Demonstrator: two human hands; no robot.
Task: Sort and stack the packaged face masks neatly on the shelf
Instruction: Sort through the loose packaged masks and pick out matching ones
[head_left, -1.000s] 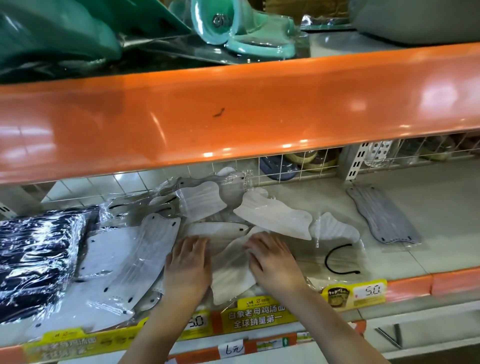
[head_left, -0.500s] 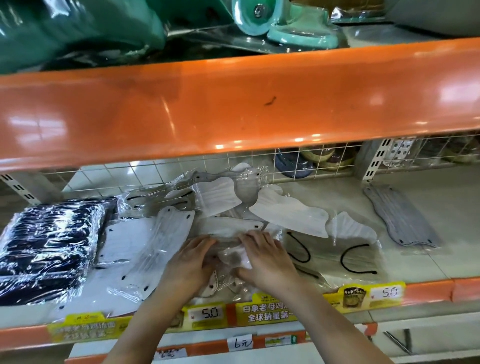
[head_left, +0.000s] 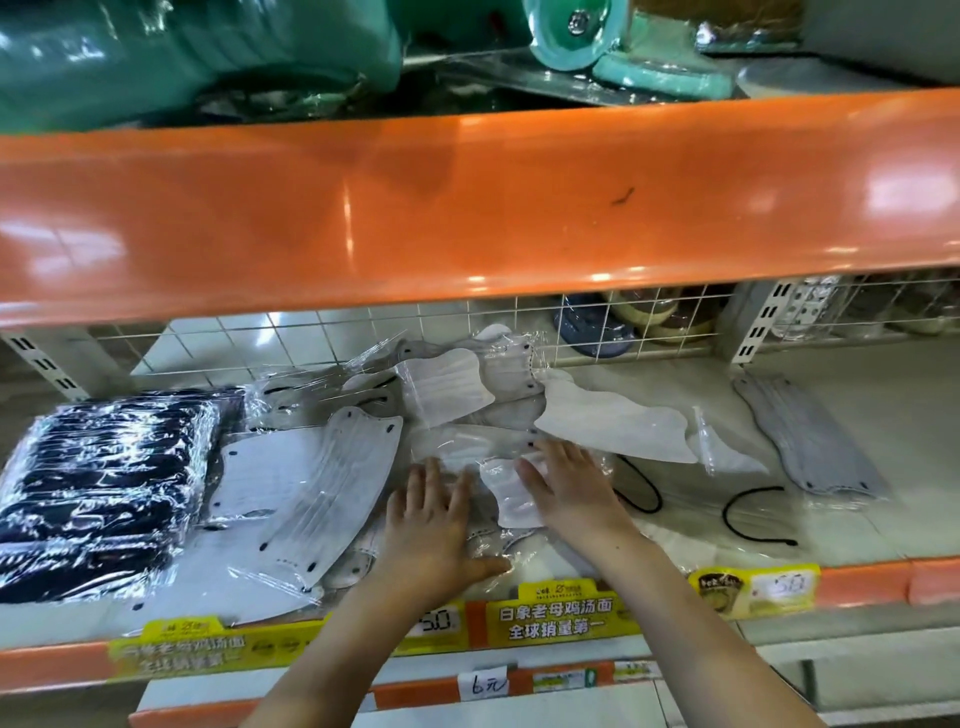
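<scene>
Several white face masks in clear plastic packs (head_left: 613, 421) lie scattered across the middle of the lower shelf (head_left: 883, 415). My left hand (head_left: 431, 525) lies flat with straight fingers on a clear pack near the shelf's front. My right hand (head_left: 571, 488) presses with straight fingers on a small white mask pack (head_left: 506, 491) between the two hands. More white packs (head_left: 311, 493) overlap to the left. A grey mask pack (head_left: 810, 441) lies apart at the right.
A stack of dark navy wrapped packs (head_left: 98, 488) fills the shelf's left end. The orange beam (head_left: 467, 208) of the upper shelf hangs low overhead. A wire grid (head_left: 415, 327) backs the shelf. Yellow price labels (head_left: 561, 616) line the front edge. Black ear loops (head_left: 753, 514) show inside clear packs.
Both hands have moved slightly back on the pile and now lie flatter; the small white pack between them has shifted. The camera has moved closer.
</scene>
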